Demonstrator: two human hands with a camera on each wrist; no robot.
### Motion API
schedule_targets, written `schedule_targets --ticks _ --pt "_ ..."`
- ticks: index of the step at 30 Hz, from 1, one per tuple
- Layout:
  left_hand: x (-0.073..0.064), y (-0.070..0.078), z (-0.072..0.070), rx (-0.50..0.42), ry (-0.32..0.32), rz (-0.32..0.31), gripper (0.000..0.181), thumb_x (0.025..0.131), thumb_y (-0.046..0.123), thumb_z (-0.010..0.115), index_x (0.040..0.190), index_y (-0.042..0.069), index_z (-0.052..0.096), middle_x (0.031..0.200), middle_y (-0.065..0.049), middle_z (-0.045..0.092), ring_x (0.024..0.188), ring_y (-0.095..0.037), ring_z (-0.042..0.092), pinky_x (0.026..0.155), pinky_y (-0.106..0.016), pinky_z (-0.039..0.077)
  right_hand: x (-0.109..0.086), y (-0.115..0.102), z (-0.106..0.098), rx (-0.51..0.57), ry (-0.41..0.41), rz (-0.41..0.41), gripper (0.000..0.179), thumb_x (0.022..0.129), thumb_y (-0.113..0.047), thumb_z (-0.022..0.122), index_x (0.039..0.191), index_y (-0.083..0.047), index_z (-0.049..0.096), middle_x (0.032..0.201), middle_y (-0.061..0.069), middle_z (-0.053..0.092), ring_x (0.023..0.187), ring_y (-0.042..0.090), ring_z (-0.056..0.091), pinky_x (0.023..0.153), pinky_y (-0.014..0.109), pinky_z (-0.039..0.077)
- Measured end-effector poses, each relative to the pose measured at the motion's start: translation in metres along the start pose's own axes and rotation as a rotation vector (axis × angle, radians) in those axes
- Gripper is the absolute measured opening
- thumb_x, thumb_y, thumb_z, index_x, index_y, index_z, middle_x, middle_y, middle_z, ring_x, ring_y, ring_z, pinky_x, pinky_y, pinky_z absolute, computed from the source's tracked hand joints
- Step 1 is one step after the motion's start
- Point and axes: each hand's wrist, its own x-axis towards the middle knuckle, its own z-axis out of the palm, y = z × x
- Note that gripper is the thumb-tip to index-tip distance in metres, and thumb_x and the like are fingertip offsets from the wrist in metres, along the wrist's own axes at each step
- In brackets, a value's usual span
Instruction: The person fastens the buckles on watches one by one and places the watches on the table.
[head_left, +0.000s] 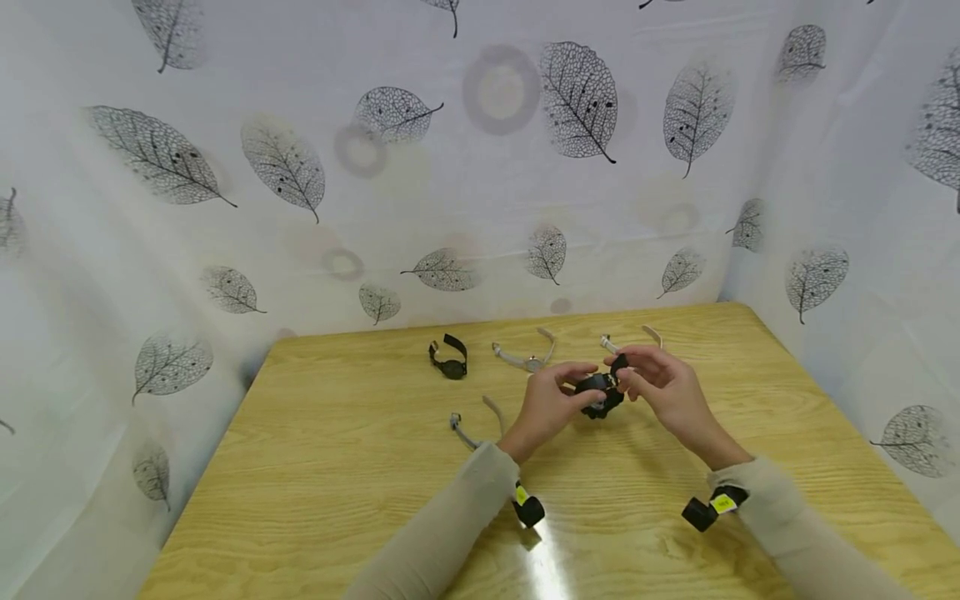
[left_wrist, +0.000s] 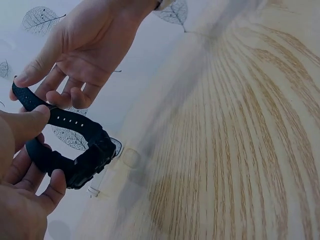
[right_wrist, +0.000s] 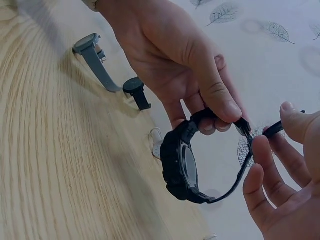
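Observation:
A black sports wristwatch [head_left: 609, 405] is held above the table between both hands, its strap bent into a loop. My left hand [head_left: 546, 407] grips one strap half, thumb on top and fingers beneath. The free end of the holed strap [left_wrist: 75, 120] is pinched between thumb and finger of my right hand [head_left: 666, 393]. In the right wrist view the two strap halves meet at the buckle [right_wrist: 243, 126], close to the left thumb. Whether the strap passes through the buckle I cannot tell. The watch case [right_wrist: 179, 167] hangs away from the fingers.
Behind the hands lie a black watch [head_left: 453, 368], a white-strapped watch [head_left: 532, 362] and another pale watch [head_left: 609, 343], partly hidden by the right hand. A grey-strapped watch [head_left: 467, 435] lies beside the left wrist. Leaf-patterned curtains surround the wooden table [head_left: 330, 467].

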Motion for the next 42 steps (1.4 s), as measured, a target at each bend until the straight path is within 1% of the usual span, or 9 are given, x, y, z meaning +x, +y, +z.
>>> schedule_targets --ticks 3,8,16,23,28,33,39,40,42 --pt "0.0 0.0 -0.001 -0.027 -0.007 -0.006 0.032 0.087 0.018 0.086 0.117 0.01 0.077 0.109 0.0 0.076 0.09 -0.002 0.068 0.076 -0.02 0.059 -0.001 0.0 0.002 0.003 -0.004 -0.013 0.034 0.102 -0.001 0.062 0.135 0.006 0.058 0.12 0.016 0.07 0.08 0.022 0.064 0.064 0.03 0.056" --pt "0.0 0.0 -0.003 -0.076 -0.023 -0.019 0.029 0.088 0.019 0.085 0.115 0.01 0.077 0.107 0.001 0.076 0.089 -0.003 0.069 0.076 -0.022 0.06 -0.002 0.0 0.005 -0.003 0.007 -0.018 0.032 0.101 -0.001 0.063 0.134 0.001 0.062 0.119 0.013 0.07 0.076 0.021 0.059 0.063 0.032 0.053" --pt "0.0 0.001 -0.006 -0.089 -0.04 -0.017 0.028 0.09 0.021 0.083 0.116 0.012 0.077 0.107 0.005 0.076 0.089 -0.003 0.069 0.077 -0.023 0.06 -0.001 0.0 0.006 -0.014 0.021 0.029 0.033 0.101 -0.004 0.066 0.134 -0.003 0.065 0.119 0.009 0.07 0.075 0.019 0.057 0.062 0.032 0.051" --pt "-0.001 0.004 -0.011 -0.103 -0.06 -0.014 0.029 0.092 0.021 0.081 0.118 0.01 0.076 0.103 0.004 0.076 0.09 -0.004 0.069 0.077 -0.024 0.061 -0.001 -0.001 0.006 -0.003 0.012 0.037 0.034 0.102 -0.005 0.064 0.136 0.001 0.062 0.122 0.017 0.068 0.072 0.019 0.054 0.061 0.032 0.049" --pt "-0.001 0.003 -0.014 -0.132 -0.073 -0.017 0.03 0.092 0.021 0.08 0.119 0.007 0.076 0.103 0.004 0.075 0.096 -0.011 0.071 0.078 -0.026 0.061 -0.001 -0.004 0.006 0.027 0.039 0.031 0.034 0.101 -0.003 0.064 0.135 0.001 0.064 0.117 0.011 0.072 0.07 0.02 0.053 0.06 0.03 0.048" --pt "-0.002 0.002 -0.019 -0.126 -0.076 -0.031 0.03 0.093 0.025 0.08 0.12 0.012 0.076 0.106 0.007 0.074 0.099 -0.011 0.069 0.078 -0.026 0.061 -0.001 -0.005 0.004 0.019 0.04 0.024 0.033 0.102 -0.005 0.063 0.135 0.0 0.065 0.114 0.004 0.073 0.074 0.018 0.057 0.061 0.028 0.05" --pt "-0.002 0.001 -0.023 -0.127 -0.084 -0.019 0.028 0.095 0.023 0.077 0.121 0.014 0.075 0.109 0.004 0.074 0.098 -0.007 0.067 0.077 -0.027 0.061 -0.001 -0.003 0.0 -0.022 0.015 0.009 0.031 0.102 -0.007 0.065 0.132 -0.003 0.069 0.088 0.017 0.07 0.07 0.022 0.059 0.058 0.031 0.047" --pt "-0.002 0.001 -0.024 -0.125 -0.086 -0.018 0.027 0.096 0.023 0.077 0.121 0.014 0.075 0.109 0.003 0.074 0.098 -0.007 0.067 0.076 -0.027 0.061 -0.001 -0.003 0.0 -0.032 0.009 0.007 0.03 0.101 -0.008 0.066 0.131 -0.004 0.07 0.086 0.017 0.069 0.069 0.022 0.059 0.057 0.031 0.046" --pt "-0.002 0.001 -0.025 -0.117 -0.091 -0.018 0.028 0.096 0.022 0.076 0.122 0.012 0.074 0.109 0.001 0.074 0.098 -0.007 0.067 0.076 -0.027 0.061 0.0 -0.003 -0.001 -0.053 -0.01 -0.009 0.028 0.101 -0.007 0.066 0.129 -0.004 0.071 0.093 0.016 0.07 0.069 0.022 0.06 0.057 0.03 0.048"
